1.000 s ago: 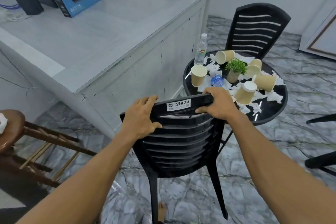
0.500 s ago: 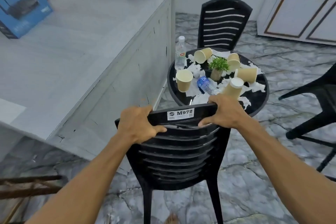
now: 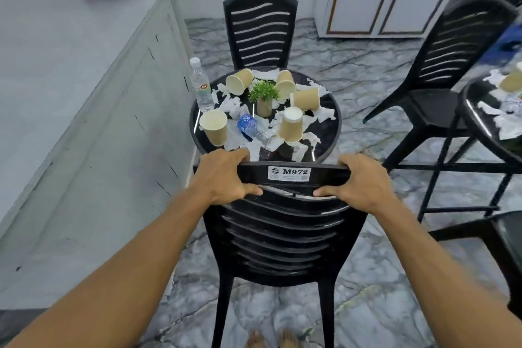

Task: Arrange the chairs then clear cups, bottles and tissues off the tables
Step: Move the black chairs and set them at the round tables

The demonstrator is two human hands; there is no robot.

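The left hand (image 3: 226, 179) and the right hand (image 3: 364, 182) each grip the top rail of the near chair (image 3: 282, 234). Their fingers curl over the rail and their thumbs press its near face, one hand on either side of a white M972 label (image 3: 288, 173). The rail sits just at the near edge of the round black surface (image 3: 329, 135).

On that surface:
- An upright cup (image 3: 213, 127) stands by the left edge.
- A blue-labelled bottle (image 3: 252, 128) lies on its side beside that cup.
- An upturned cup (image 3: 292, 127) stands toward the near edge.
- A small potted plant (image 3: 264, 96) stands at the centre.
- Three tipped cups (image 3: 306, 98) lie around the plant, toward the far edge.
- A clear bottle (image 3: 201, 85) stands at the far left edge.
- Torn tissues (image 3: 323, 114) are scattered among them.

A far chair (image 3: 261, 28) faces the far edge. Another black chair (image 3: 452, 59) stands to the right, beside a second littered surface (image 3: 477, 124). A grey counter (image 3: 84, 93) runs along the left.
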